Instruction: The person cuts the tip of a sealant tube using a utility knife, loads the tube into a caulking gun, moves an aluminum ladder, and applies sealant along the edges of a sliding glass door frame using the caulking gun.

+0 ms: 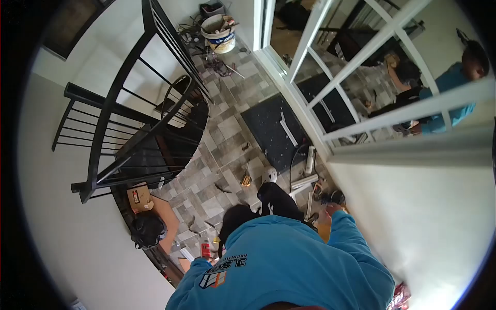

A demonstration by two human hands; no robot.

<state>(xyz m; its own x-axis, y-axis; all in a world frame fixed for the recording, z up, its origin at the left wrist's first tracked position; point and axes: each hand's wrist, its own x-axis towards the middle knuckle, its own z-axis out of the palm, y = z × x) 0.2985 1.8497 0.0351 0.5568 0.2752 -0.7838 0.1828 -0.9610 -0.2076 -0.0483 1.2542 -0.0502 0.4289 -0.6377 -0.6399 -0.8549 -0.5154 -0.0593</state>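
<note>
At the end of the blue right sleeve, my right hand (333, 208) is low beside the white wall, its fingers slightly apart. Nothing can be made out in it. Close by are a dark round tool (338, 197) and a yellow object (324, 230) partly covered by my body. My left hand (208, 260) barely shows past its sleeve, near a red-and-white container (205, 248); its fingers are hidden. Between the hands are my dark-clothed legs (279, 199) and a light shoe (269, 174).
A black spiral stair railing (111, 98) curves at left. A dark mat (274, 132) lies by the white paned door (336, 77), with white strips on it. Elsewhere are a filled bucket (222, 43), a cardboard box (139, 199), a black bag (148, 229) and scattered debris.
</note>
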